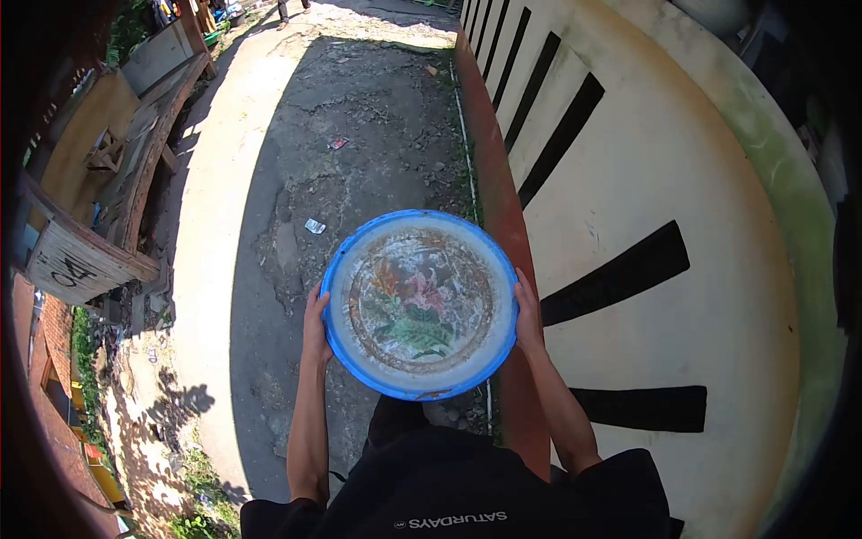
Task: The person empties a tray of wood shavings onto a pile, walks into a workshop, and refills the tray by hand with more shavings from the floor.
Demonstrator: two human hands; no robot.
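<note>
I hold a round blue plastic basin (419,304) in front of my body, seen from above. Its inside is worn and shows a faded flower picture; nothing lies in it. My left hand (315,325) grips the rim on the left side. My right hand (527,314) grips the rim on the right side. Both forearms reach up from my black shirt at the bottom of the view.
A cracked, dirty path (359,144) runs ahead, half in shade. A cream wall with black bars and a red base (628,162) stands close on the right. Wooden boards and a bench (108,153) line the left. Litter (314,226) lies on the ground.
</note>
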